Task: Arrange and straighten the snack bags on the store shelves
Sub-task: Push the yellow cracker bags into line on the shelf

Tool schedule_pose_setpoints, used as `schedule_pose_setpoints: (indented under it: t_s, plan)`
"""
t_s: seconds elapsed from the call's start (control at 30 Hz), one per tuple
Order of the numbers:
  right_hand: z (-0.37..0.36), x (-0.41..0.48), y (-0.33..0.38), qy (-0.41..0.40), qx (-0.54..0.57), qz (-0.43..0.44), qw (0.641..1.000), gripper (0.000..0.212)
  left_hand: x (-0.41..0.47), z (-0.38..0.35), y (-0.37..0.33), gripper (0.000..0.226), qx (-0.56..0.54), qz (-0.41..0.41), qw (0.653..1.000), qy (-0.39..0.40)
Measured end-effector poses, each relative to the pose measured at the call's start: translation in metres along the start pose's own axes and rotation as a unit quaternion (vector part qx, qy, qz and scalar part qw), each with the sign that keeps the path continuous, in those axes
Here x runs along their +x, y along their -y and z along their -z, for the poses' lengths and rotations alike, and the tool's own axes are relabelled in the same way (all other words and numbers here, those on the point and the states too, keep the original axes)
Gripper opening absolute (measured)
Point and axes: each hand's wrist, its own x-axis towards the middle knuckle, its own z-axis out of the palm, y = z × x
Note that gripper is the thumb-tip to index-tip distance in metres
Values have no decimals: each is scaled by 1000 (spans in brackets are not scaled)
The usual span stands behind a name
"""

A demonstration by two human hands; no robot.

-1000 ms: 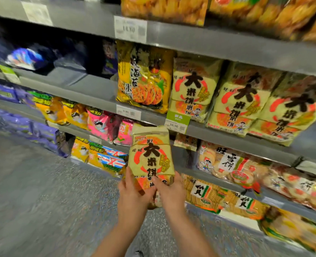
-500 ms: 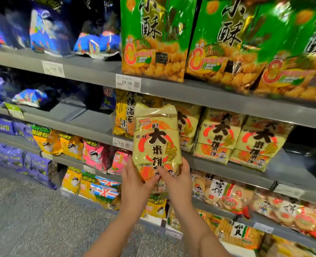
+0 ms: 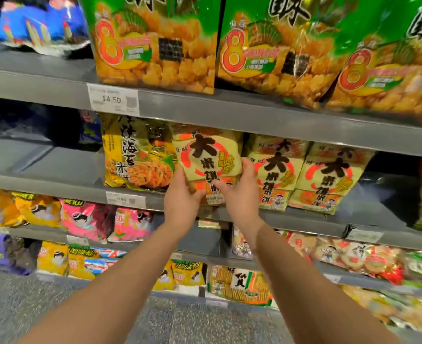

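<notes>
A pale yellow rice cracker bag [image 3: 208,157] with a red ring and black characters stands upright at the front of the grey middle shelf [image 3: 56,188]. My left hand [image 3: 182,202] grips its lower left edge and my right hand [image 3: 242,194] grips its lower right edge, fingers curled onto the front. It sits between a yellow seaweed cracker bag [image 3: 138,155] on its left and two matching rice cracker bags [image 3: 277,175] on its right. The bag's top reaches under the shelf above.
Large green snack bags [image 3: 155,43] fill the top shelf above a price tag [image 3: 113,100]. Pink and yellow bags [image 3: 86,219] line the lower shelf, more cracker packs [image 3: 239,284] stand below. The middle shelf's left part is bare. Grey speckled floor [image 3: 19,306] lies below.
Both hands raised the rice cracker bag from waist height up to the middle shelf and pushed it into the gap beside the matching bags. The view tilted upward and moved closer.
</notes>
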Motion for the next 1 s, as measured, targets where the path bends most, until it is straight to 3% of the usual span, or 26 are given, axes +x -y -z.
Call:
schedule_pose_setpoints:
  t_s: [0.2, 0.33, 0.4, 0.6, 0.77, 1.0]
  plan:
    - [-7, 1, -8, -7, -42, 27, 999, 76, 14, 1, 7, 73, 34, -31, 999, 4]
    - [-8, 9, 2, 19, -48, -6, 999, 89, 10, 2, 15, 90, 7, -34, 999, 16]
    - [-7, 11, 7, 19, -37, -36, 998, 87, 6, 1, 16, 93, 3, -32, 999, 21]
    - [2, -1, 15, 11, 43, -48, 998, 66, -4, 5, 24, 94, -46, -12, 998, 45]
    - [5, -4, 8, 30, 109, -98, 989, 73, -18, 5, 34, 86, -73, 19, 993, 91]
    - [3, -18, -8, 11, 186, -139, 973, 72, -19, 6, 33, 84, -76, 12, 994, 77]
